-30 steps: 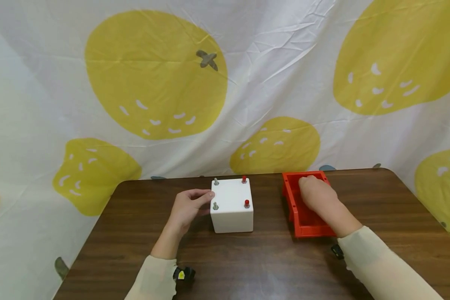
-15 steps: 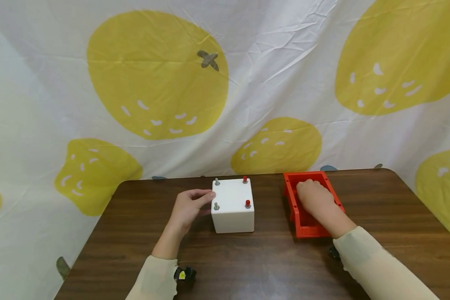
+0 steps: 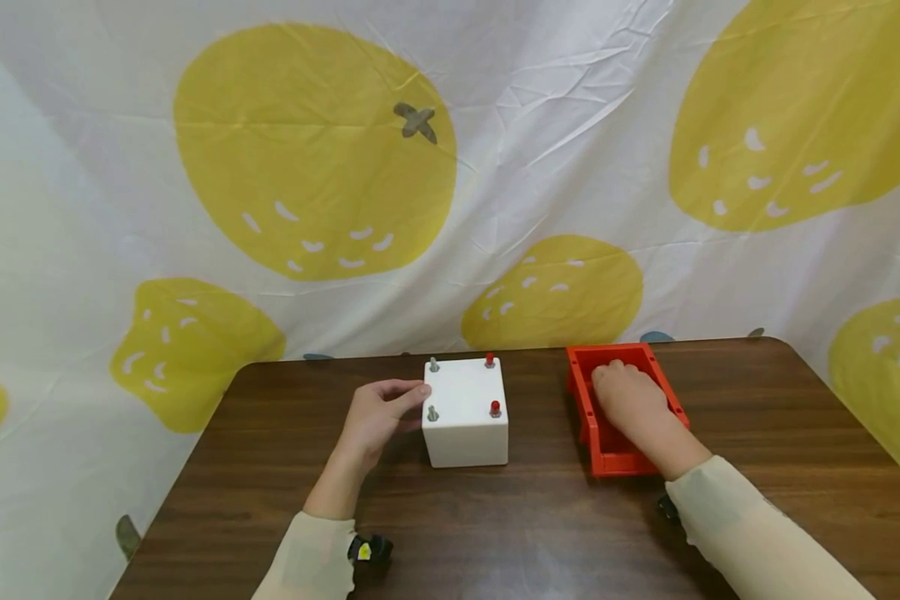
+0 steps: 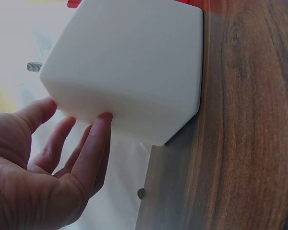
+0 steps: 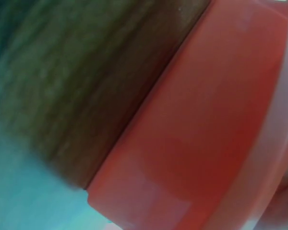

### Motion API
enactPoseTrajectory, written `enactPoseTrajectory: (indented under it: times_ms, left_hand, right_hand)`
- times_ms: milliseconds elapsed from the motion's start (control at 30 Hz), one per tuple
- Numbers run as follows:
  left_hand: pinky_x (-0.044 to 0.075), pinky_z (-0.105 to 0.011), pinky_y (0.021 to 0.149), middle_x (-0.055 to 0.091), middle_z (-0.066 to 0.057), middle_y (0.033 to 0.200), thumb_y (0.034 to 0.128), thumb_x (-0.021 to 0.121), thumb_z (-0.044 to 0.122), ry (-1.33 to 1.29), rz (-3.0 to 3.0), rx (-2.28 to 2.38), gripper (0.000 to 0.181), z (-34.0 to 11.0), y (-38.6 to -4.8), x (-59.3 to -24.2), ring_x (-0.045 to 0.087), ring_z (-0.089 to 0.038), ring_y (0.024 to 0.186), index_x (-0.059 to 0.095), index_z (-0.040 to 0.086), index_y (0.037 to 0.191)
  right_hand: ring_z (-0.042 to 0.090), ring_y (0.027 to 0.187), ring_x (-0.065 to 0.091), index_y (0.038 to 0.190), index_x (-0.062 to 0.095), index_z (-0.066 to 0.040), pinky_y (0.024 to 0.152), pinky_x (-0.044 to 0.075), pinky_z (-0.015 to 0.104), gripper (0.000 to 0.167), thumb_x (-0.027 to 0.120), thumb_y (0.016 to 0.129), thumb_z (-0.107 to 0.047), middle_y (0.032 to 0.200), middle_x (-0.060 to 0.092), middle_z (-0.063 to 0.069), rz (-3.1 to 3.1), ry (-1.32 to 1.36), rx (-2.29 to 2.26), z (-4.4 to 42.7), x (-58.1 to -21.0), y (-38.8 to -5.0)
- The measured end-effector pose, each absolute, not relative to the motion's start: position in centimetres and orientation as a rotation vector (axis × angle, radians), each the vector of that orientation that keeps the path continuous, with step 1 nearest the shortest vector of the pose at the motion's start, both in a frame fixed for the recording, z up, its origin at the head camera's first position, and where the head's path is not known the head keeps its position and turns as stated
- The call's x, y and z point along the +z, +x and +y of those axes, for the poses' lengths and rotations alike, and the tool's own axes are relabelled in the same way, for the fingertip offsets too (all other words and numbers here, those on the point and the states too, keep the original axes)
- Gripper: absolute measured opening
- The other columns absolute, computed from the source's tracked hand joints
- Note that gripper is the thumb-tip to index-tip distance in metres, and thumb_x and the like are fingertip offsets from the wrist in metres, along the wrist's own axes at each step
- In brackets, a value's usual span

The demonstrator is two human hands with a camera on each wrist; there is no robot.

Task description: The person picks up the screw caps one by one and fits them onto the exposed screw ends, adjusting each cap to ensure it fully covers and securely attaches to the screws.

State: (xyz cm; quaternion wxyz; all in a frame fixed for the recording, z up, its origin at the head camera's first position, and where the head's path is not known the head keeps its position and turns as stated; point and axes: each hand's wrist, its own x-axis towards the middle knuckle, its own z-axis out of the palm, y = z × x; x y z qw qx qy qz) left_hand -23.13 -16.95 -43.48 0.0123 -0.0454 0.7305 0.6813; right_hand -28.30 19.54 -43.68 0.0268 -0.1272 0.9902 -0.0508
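Note:
A white block [image 3: 465, 412] sits on the table, a bolt at each top corner. Both left bolts [image 3: 432, 413] are bare metal threads; the right ones wear red caps [image 3: 495, 407]. My left hand [image 3: 375, 415] rests its thumb and fingertips against the block's left side. The left wrist view shows those fingers [image 4: 93, 151] extended, touching the white face without wrapping round it. My right hand [image 3: 630, 398] reaches down into a red bin [image 3: 626, 464]. Its fingertips are hidden there, and the right wrist view shows mainly the bin's outer wall [image 5: 182, 120].
A dark wood table [image 3: 540, 533] carries the block and the bin, with a strip of tabletop between them. Behind its far edge hangs a white cloth [image 3: 487, 192] printed with yellow fruit. A black wrist camera [image 3: 371, 548] sits at the left cuff.
Inside the bin, my right hand has shifted slightly left and its forearm has drawn in a little. The left hand and the block stay in place.

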Motion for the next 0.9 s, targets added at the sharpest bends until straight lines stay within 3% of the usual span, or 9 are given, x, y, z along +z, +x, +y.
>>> enactPoseTrajectory:
  times_ms: [300, 567, 900]
  left_hand:
    - [0.066, -0.043, 0.083, 0.073, -0.014, 0.121, 0.0983, 0.08, 0.02, -0.144, 2.28, 2.125, 0.032, -16.97, -23.16, -43.51, 0.072, -0.022, 0.098, 0.076, -0.002, 0.12]
    - [0.066, -0.042, 0.084, 0.073, -0.014, 0.12, 0.0975, 0.081, 0.021, -0.152, 2.283, 2.11, 0.031, -16.98, -23.16, -43.57, 0.073, -0.023, 0.099, 0.077, -0.001, 0.119]
    - [0.066, -0.043, 0.084, 0.073, -0.015, 0.12, 0.097, 0.082, 0.02, -0.15, 2.27, 2.123, 0.031, -17.01, -23.24, -43.55, 0.073, -0.023, 0.098, 0.077, -0.002, 0.119]
  right_hand:
    - [0.043, 0.097, 0.059, 0.116, 0.063, 0.008, 0.085, 0.06, 0.062, 0.021, 0.068, 0.096, 0.003, 0.102, 0.063, 0.027, 3.041, -0.313, -0.156, 19.52, -43.63, -28.47]
    - [0.036, 0.079, 0.061, 0.11, 0.066, 0.005, 0.066, 0.063, 0.062, 0.011, 0.061, 0.1, 0.002, 0.097, 0.056, 0.027, 3.006, -0.221, -0.185, 19.52, -43.5, -28.0]
    - [0.034, 0.072, 0.063, 0.102, 0.068, 0.004, 0.068, 0.063, 0.063, 0.007, 0.065, 0.099, -0.001, 0.087, 0.068, 0.021, 3.014, -0.103, -0.256, 19.55, -43.2, -28.03]
